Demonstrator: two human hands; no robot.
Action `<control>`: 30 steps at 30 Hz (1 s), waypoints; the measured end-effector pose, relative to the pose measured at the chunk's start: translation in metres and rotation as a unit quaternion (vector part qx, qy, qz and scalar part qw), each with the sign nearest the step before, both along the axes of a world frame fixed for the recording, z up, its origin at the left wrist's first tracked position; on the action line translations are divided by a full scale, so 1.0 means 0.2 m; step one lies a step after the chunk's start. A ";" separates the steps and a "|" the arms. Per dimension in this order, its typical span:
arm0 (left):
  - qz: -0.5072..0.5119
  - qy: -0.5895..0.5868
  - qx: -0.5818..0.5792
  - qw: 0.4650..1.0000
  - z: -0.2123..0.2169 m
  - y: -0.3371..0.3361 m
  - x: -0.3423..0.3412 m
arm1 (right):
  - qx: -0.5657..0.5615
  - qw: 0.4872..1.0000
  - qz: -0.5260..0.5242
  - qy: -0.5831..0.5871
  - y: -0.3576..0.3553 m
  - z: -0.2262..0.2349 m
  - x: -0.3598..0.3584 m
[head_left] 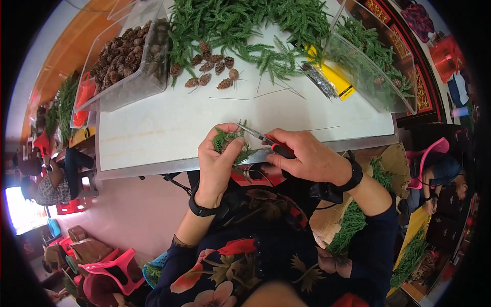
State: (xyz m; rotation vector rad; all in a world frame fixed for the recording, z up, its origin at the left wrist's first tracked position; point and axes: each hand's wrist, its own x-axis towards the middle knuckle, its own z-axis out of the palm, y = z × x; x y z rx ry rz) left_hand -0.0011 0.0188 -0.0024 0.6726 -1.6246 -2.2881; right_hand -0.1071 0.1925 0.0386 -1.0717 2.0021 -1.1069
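At the front edge of the white table (169,125), my left hand (214,171) is closed on a green artificial pine sprig (222,138). A brownish piece, perhaps a pine cone, shows between the fingers among the needles, partly covered by the thumb. My right hand (319,158) grips needle-nose pliers (280,149) by their red and black handles. The jaws point up and left, with their tip at the top of the sprig beside my left fingertips. Whether the jaws pinch a wire there is too small to tell.
Loose pine cones (206,66) and several thin wires (230,98) lie beyond my hands. A clear bin of pine cones (128,59) stands left, a clear bin of greenery (381,66) right, with a yellow packet (332,77) beside it. Piled sprigs (245,23) cover the far side.
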 end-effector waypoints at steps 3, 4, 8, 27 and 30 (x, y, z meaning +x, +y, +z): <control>-0.001 -0.001 0.005 1.000 0.00 0.00 0.00 | 0.010 1.000 0.002 -0.001 0.00 0.00 0.00; 0.000 -0.001 0.006 1.000 0.00 0.00 -0.01 | 0.014 1.000 0.005 0.002 0.00 0.00 -0.01; -0.013 -0.012 0.018 1.000 0.01 0.00 -0.01 | 0.009 0.995 0.003 0.096 0.01 -0.04 -0.01; -0.019 -0.003 -0.064 0.998 -0.03 -0.03 0.00 | 0.065 0.960 -0.053 0.268 0.02 0.11 0.01; -0.021 0.004 -0.114 0.993 -0.03 -0.02 0.00 | 0.042 0.998 -0.029 0.046 0.02 0.07 -0.01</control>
